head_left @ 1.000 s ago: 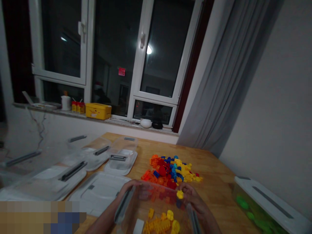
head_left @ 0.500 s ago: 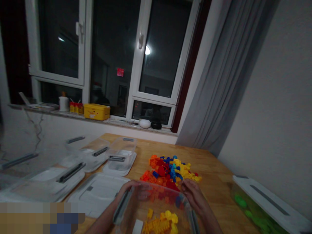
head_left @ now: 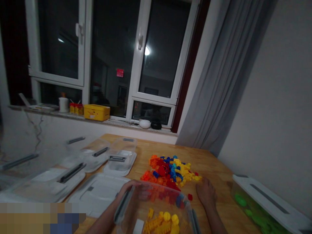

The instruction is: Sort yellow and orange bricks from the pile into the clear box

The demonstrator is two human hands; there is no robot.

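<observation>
My left hand [head_left: 129, 191] grips the far left rim of a clear plastic box [head_left: 156, 208] that holds several yellow toy pieces [head_left: 162, 222]. My right hand [head_left: 206, 194] rests on the wooden table [head_left: 214, 169] to the right of the box, fingers curled downward near the edge of a pile of red, blue, orange and yellow toy pieces [head_left: 170, 170]. A small red piece [head_left: 189, 196] lies just left of that hand. What its fingers hold, if anything, is hidden.
Clear boxes [head_left: 122, 152] and white lids [head_left: 97, 193] lie to the left. A closed box with green pieces [head_left: 258, 208] stands at the right. A window sill behind holds a yellow tin [head_left: 97, 112] and jars. A grey curtain [head_left: 219, 81] hangs right.
My right hand has moved from over the box rim, where it held a yellow piece, out to the right onto the table beside the pile. The left hand stays on the box.
</observation>
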